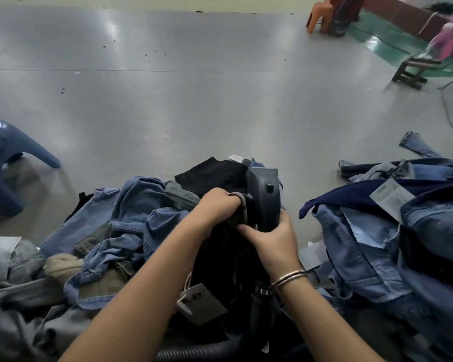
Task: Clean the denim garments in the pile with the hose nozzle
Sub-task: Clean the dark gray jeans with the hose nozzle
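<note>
A dark grey hose nozzle [264, 197] stands upright in the middle, its ribbed hose [202, 350] running down toward the bottom edge. A black garment [220, 259] with a paper tag [200, 304] is bunched against the nozzle. My left hand [217, 207] grips the black cloth at the nozzle's left side. My right hand [275, 239] holds the nozzle's lower side, with its thumb on the cloth. Blue denim garments lie in a pile [131, 223] to the left and another heap [392, 231] to the right.
A blue plastic stool [8, 163] stands at the left. Grey floor [194, 100] stretches ahead. At the far right are a wooden stool [413, 71], an orange chair [322, 14], a seated person in pink [450, 40] and a cable [447, 111] on the floor.
</note>
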Tool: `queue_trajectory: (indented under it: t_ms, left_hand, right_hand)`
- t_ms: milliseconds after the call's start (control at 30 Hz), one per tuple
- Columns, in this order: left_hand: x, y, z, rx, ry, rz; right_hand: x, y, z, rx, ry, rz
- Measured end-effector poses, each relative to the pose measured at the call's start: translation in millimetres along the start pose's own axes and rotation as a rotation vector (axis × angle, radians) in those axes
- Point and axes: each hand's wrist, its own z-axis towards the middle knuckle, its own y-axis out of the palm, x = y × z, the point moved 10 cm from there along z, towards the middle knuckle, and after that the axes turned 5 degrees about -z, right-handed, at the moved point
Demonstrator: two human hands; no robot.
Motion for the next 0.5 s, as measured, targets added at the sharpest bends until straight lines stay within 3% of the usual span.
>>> queue_trajectory:
  t_ms: [133, 233, 333, 500]
  left_hand:
    - [-4, 0, -5, -0.111, -0.029, -0.178]
    - [-1, -12, -9, -0.221, 0.019, 0.1]
    - [-22, -20, -24, -0.396, -0.103, 0.221]
    - [-48, 14, -49, -0.676, -0.291, -0.405]
  right_hand:
    - [-12, 2, 3, -0.036, -0.095, -0.099]
    - [-16, -9, 13, -0.017, -0.084, -0.033]
    - [-16, -25, 28, -0.016, -0.02, 0.069]
    - [-14, -16, 35, -0.218, 0.061, 0.222]
